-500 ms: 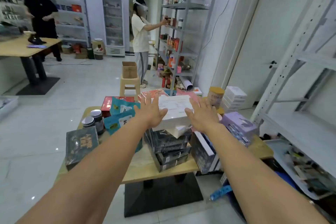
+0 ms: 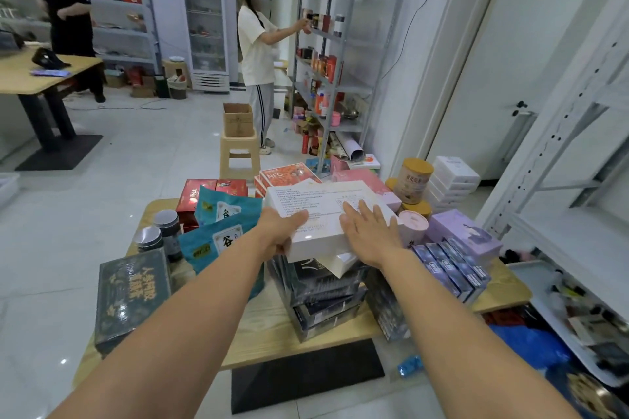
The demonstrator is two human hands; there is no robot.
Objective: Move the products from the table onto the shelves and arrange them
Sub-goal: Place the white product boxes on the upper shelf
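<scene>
A flat white box (image 2: 320, 211) with printed text lies on top of a stack of dark boxes (image 2: 323, 296) on the wooden table (image 2: 265, 333). My left hand (image 2: 279, 231) grips the box's near left corner, thumb on top and fingers under the edge. My right hand (image 2: 371, 231) rests flat on the box's near right part with fingers straight. Around the stack lie teal bags (image 2: 218, 235), red boxes (image 2: 289, 175), purple boxes (image 2: 463, 235), dark jars (image 2: 166, 228) and a round tin (image 2: 413, 180). The white shelf unit (image 2: 571, 153) stands at the right.
A green box (image 2: 131, 296) lies at the table's left corner. White boxes (image 2: 451, 180) are stacked behind the table. A person stands at a grey rack (image 2: 340, 44) beyond a stool with a carton (image 2: 238, 139). A bin of clutter (image 2: 578, 323) sits under the right shelf.
Both hands have come down onto the white box: the left now grips its corner, the right lies flat on top. The view has moved closer to the table.
</scene>
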